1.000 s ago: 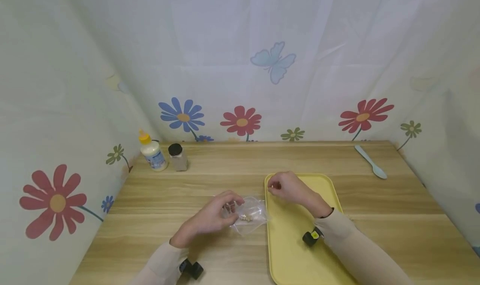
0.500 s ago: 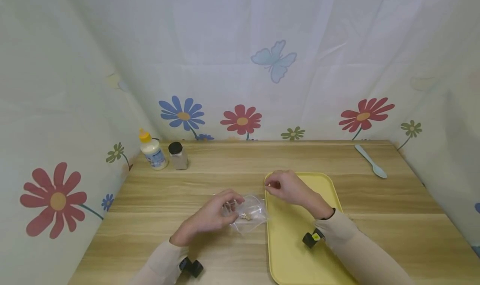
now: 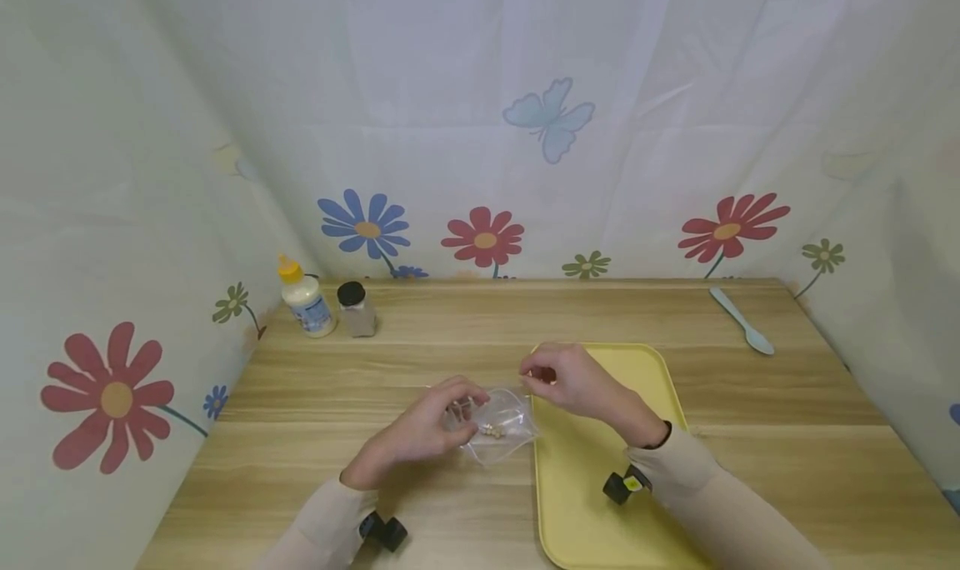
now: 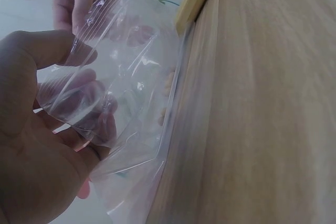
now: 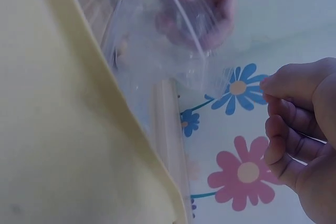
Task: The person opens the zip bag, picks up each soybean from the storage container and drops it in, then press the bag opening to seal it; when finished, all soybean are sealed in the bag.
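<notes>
A clear zip bag (image 3: 504, 424) lies on the table at the tray's left edge, with several small tan pieces (image 3: 492, 430) inside. My left hand (image 3: 431, 424) holds the bag near its mouth; in the left wrist view the thumb (image 4: 58, 48) and bent fingers spread the plastic apart. Just above the tray's far left corner, my right hand (image 3: 573, 378) has thumb and forefinger pinched together. A tiny pale piece seems to show at these fingertips in the head view, too small to name. In the right wrist view the same fingertips (image 5: 266, 88) meet, apart from the bag.
The yellow tray (image 3: 585, 487) lies under my right forearm. A yellow-capped bottle (image 3: 309, 307) and a black-lidded jar (image 3: 357, 312) stand at the back left. At the back right lies a pale blue spoon (image 3: 742, 322). A flowered curtain surrounds the wooden table.
My right hand has shifted slightly left, past the tray's left edge and toward the bag, fingertips still pinched. The left hand and the bag have stayed nearly in place.
</notes>
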`<state>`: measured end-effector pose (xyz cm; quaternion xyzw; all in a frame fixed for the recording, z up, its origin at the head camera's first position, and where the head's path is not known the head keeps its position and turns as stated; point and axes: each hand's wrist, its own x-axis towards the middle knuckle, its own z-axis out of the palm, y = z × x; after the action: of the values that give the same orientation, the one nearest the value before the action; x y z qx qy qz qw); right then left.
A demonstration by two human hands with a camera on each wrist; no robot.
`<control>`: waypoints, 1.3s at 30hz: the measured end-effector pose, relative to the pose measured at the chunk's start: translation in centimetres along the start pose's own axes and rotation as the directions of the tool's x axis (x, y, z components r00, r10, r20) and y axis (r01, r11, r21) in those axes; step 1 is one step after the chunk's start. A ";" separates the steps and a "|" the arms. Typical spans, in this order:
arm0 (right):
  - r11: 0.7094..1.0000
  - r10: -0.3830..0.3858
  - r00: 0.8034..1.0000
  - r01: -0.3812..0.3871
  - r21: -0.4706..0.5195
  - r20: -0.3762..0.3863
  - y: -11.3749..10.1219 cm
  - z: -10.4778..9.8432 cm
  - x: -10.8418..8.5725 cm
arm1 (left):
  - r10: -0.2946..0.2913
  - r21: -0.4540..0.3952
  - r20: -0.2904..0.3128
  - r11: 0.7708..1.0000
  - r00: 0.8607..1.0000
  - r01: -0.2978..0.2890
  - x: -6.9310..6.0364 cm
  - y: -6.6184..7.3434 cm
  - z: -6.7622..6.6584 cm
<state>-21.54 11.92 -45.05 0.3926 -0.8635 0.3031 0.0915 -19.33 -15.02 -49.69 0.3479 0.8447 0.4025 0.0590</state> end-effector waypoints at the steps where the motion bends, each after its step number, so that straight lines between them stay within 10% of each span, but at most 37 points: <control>1: 1.000 -0.006 1.000 0.006 0.001 0.002 -0.2 0.0 0.0 | 0.000 -0.001 0.000 1.000 1.000 0.000 0.0 0.0 0.0; 39: 0.971 -0.198 0.980 0.200 0.133 -0.027 -3.1 1.0 -0.5 | -0.023 0.014 -0.002 1.000 1.000 0.023 -0.1 0.4 0.0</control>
<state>-18.84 10.05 -44.59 0.4804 -0.7967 0.3527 0.1003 -19.01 -14.91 -49.46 0.3382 0.8514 0.3965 0.0603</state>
